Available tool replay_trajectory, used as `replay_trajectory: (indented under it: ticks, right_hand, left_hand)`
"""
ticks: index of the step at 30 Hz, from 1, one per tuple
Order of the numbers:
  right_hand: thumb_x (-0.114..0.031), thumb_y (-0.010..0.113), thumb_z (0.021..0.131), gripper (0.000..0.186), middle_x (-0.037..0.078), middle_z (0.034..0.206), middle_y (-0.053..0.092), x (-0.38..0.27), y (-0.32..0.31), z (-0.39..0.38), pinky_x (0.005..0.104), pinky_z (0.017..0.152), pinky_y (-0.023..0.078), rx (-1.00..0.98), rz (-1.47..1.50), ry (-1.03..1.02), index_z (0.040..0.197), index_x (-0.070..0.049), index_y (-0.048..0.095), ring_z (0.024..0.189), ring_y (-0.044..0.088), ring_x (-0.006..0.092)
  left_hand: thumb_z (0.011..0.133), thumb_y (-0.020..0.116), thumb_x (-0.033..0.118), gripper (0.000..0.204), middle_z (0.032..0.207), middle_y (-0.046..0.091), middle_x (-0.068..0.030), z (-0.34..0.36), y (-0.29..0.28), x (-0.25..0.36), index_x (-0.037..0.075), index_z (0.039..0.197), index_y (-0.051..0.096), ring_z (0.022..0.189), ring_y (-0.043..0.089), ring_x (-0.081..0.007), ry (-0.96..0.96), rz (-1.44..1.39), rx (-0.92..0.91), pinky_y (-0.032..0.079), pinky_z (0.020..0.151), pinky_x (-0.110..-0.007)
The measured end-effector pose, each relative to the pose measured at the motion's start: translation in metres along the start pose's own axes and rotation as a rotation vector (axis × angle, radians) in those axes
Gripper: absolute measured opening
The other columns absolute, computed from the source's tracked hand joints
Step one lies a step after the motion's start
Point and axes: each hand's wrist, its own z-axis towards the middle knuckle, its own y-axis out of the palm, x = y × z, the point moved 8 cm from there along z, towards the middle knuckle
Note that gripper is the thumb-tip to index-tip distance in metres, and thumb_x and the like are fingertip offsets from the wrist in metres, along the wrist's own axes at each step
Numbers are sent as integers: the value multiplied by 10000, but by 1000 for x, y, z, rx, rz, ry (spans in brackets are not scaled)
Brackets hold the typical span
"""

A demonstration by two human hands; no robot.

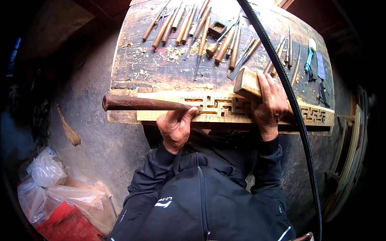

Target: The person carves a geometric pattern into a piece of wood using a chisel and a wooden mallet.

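Note:
My left hand (175,127) is closed around the narrow end of a wood chisel with a long dark-brown handle (140,103). The handle points left over the board; its blade is hidden by my fingers or too small to make out. In my right hand (270,102) is a thick, pale wooden block (248,85), gripped from the right with the fingers over its edge. Both hands are at a long light wooden board (161,116) along the bench's near edge. Pencilled grid lines and a cut-out fretwork pattern (217,105) mark the board.
Several wooden-handled carving tools (187,26) lie across the workbench (132,52) among wood shavings. Beyond them are a small dark square box (217,29) and a blue-handled brush (310,56). A black braided cable (291,92) crosses the view. A broom (69,128) and plastic bags (60,188) lie left.

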Motion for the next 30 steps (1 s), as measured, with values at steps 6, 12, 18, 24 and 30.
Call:
replay_trajectory:
  ticks: [6,12,18,24,30]
  right_hand:
    - [-46,801,747,715,129,1303,788,-1,-1,-1,464,970,600,-18,-6,11,1456,-129,763,1129,758,357]
    - [30,830,745,759,169,1333,793,-3,-4,7,459,1017,623,-121,47,-13,1481,-130,741,1162,784,387]
    - [41,851,740,763,177,1309,801,-48,-71,73,437,987,634,23,287,-82,1478,-125,751,1153,799,378]
    - [-26,919,767,738,224,1320,792,-88,-136,124,476,1026,622,95,338,-266,1482,-105,757,1176,790,405]
    - [-115,922,794,594,187,1124,807,-125,-164,129,413,832,651,292,276,-486,1381,-134,835,944,796,313]
  left_hand:
    - [1040,819,2,157,1023,833,-98,-5,3,-13,-41,1181,766,958,786,-162,-16,23,-14,618,890,-299]
    - [1029,823,-9,148,992,847,-125,-1,10,-5,-51,1164,782,896,790,-176,59,-32,-25,624,843,-313]
    - [979,858,4,142,913,806,-173,-1,8,3,-13,1108,802,810,792,-314,425,386,-39,602,743,-375]
    - [852,892,40,293,1105,771,-181,-8,11,-14,27,1128,794,986,754,-388,526,474,-69,614,886,-502]
    - [851,888,56,292,1127,774,-180,-9,13,-21,21,1126,796,1001,754,-411,568,485,-66,625,910,-511]
